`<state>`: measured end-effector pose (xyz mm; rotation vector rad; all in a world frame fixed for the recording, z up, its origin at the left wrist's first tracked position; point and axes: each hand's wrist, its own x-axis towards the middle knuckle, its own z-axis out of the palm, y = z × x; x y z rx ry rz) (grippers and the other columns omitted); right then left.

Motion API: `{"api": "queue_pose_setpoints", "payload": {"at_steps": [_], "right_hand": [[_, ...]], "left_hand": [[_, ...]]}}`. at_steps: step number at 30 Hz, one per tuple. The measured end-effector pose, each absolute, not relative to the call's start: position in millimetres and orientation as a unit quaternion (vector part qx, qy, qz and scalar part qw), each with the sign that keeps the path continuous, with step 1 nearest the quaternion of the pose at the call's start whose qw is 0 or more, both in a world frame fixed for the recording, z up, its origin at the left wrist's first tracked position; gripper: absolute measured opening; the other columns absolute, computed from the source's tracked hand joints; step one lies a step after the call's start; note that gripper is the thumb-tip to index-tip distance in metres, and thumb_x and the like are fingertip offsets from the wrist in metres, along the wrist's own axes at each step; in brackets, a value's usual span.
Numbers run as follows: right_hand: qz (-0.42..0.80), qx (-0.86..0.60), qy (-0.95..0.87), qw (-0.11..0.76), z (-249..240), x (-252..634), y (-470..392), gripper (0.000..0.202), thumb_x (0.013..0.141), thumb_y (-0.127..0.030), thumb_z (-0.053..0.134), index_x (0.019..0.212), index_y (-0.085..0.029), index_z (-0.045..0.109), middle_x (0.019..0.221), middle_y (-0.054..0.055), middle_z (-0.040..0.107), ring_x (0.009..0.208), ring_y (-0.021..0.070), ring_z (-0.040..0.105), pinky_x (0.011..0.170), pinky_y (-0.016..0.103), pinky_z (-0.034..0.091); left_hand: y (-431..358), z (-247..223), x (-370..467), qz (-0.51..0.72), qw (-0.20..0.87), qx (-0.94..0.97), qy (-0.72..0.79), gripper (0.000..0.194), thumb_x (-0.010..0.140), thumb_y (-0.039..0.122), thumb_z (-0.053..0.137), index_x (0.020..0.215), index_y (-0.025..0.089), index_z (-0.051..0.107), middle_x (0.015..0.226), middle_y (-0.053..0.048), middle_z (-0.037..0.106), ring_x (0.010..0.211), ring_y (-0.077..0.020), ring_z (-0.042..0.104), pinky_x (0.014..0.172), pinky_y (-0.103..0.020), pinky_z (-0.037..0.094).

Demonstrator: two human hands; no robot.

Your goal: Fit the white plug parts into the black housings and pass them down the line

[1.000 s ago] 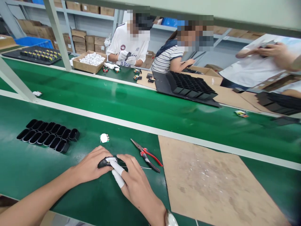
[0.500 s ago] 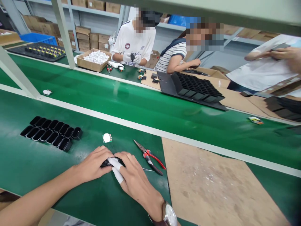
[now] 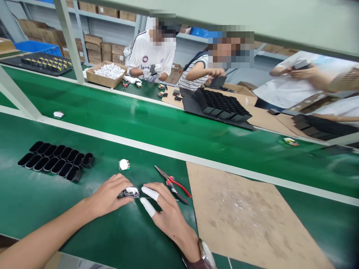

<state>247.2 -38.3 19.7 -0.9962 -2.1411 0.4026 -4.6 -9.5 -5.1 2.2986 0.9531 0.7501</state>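
Observation:
My left hand [image 3: 113, 194] grips a small black oval housing [image 3: 125, 193] between thumb and fingers, its open end turned toward the right. Inside that end sit a white piece and some circuit parts [image 3: 131, 192]. Just right of the housing is my right hand [image 3: 165, 207], open, thumb and index finger apart and both in white finger cots; nothing is between them. A thin metal tool [image 3: 177, 200] lies mostly hidden behind the right hand. Beyond the hands, a circuit board with a round white top [image 3: 123, 164] rests on the green bench.
Red-handled long-nose pliers [image 3: 172, 183] lie beside a cardboard sheet [image 3: 238, 209]. Two rows of empty black housings [image 3: 53, 158] stand at left. Past a white rail [image 3: 112, 136] runs a green conveyor belt [image 3: 157, 123] carrying a few boards. Co-workers handle dark parts on the far side.
My right hand has drawn away from the housing and its fingers have parted. The housing's filled end now shows in my left hand. The whole view has shifted slightly.

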Motion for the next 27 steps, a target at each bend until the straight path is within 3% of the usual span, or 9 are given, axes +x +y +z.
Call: {"api": "queue_pose_setpoints", "payload": {"at_steps": [7,11,15,19,24,27], "right_hand": [[-0.002,-0.474,-0.849,0.233,9,269,-52,0.032,0.104,-0.016,0.052,0.135,-0.015,0.060,0.125,0.016,0.069,0.112,0.0315,0.067,0.094,0.054,0.059],[0.008,-0.468,-0.848,0.248,14,269,-59,0.036,0.105,-0.016,0.051,0.140,-0.019,0.057,0.125,0.014,0.068,0.112,0.0292,0.067,0.092,0.049,0.060],[0.055,-0.430,-0.858,0.274,23,250,-59,0.040,0.104,-0.015,0.053,0.143,-0.022,0.056,0.128,0.013,0.066,0.116,0.0284,0.065,0.095,0.049,0.060],[0.057,-0.399,-0.871,0.280,25,237,-48,0.030,0.102,-0.012,0.054,0.129,-0.019,0.064,0.127,0.014,0.067,0.117,0.0294,0.063,0.094,0.048,0.060],[0.032,-0.409,-0.847,0.338,35,249,-22,0.021,0.104,-0.013,0.054,0.120,-0.019,0.067,0.112,0.011,0.071,0.100,0.0236,0.067,0.088,0.042,0.058],[0.013,-0.398,-0.867,0.300,36,259,-10,0.018,0.105,-0.015,0.053,0.113,-0.020,0.069,0.104,0.008,0.072,0.093,0.0213,0.068,0.087,0.039,0.057]], "left_hand": [[-12,-2,-4,0.275,0.245,0.850,0.376,0.031,0.096,0.033,0.075,0.124,0.024,0.064,0.114,-0.006,0.074,0.104,-0.0264,0.070,0.093,-0.042,0.056],[-14,4,-8,0.276,0.239,0.843,0.395,0.045,0.092,0.038,0.079,0.130,0.025,0.059,0.122,-0.008,0.074,0.109,-0.0281,0.072,0.100,-0.046,0.056],[-12,9,-13,0.324,0.214,0.849,0.359,0.033,0.093,0.032,0.077,0.120,0.023,0.061,0.114,-0.008,0.075,0.105,-0.0270,0.073,0.097,-0.045,0.057],[-10,9,-14,0.356,0.202,0.860,0.303,0.026,0.094,0.024,0.075,0.118,0.021,0.063,0.110,-0.010,0.075,0.103,-0.0259,0.073,0.095,-0.043,0.058],[-7,7,-13,0.368,0.238,0.858,0.269,0.009,0.098,0.015,0.068,0.104,0.021,0.070,0.114,-0.012,0.072,0.100,-0.0226,0.072,0.085,-0.035,0.060],[-6,5,-12,0.376,0.253,0.853,0.261,0.009,0.098,0.013,0.067,0.097,0.021,0.070,0.113,-0.011,0.073,0.098,-0.0220,0.073,0.083,-0.035,0.060]]}}
